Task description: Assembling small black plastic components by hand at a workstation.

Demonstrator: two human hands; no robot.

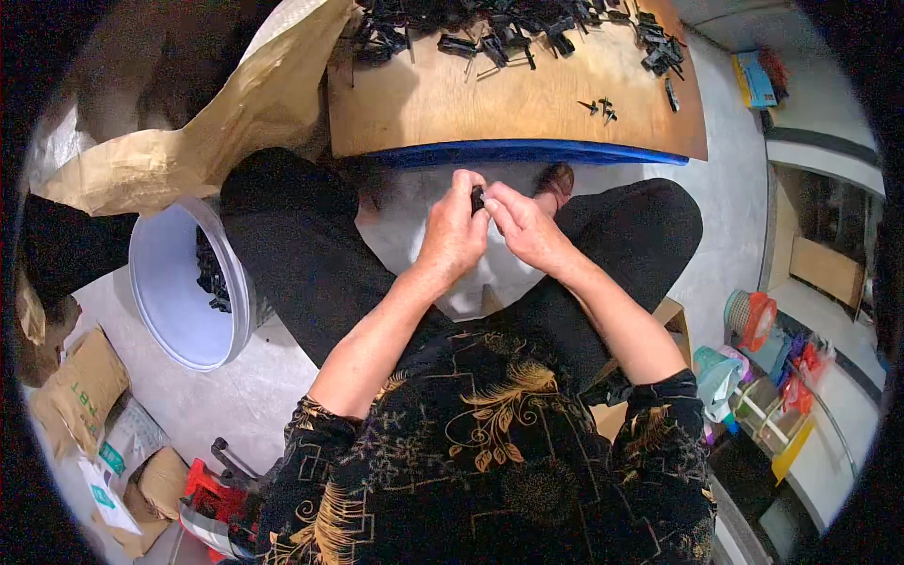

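Note:
Both my hands meet above the gap between my knees, just short of the table's near edge. Closed round a small black plastic part (477, 199) is my left hand (456, 226), which covers most of it. My right hand (524, 226) pinches at the same spot, its fingertips against the part; whether they grip the part or something smaller is hidden. On the wooden tabletop (424, 108) ahead lies a heap of similar black plastic parts (490, 42), some with thin pins sticking out. A few small dark pieces (603, 109) lie apart near the table's right side.
A white bucket (184, 282) with black parts inside stands tilted at my left, beside a large tan sack (188, 151). Brown bags (85, 391) lie farther left. Shelving with assorted bags (753, 377) runs along the right. A blue edge (518, 152) shows under the tabletop.

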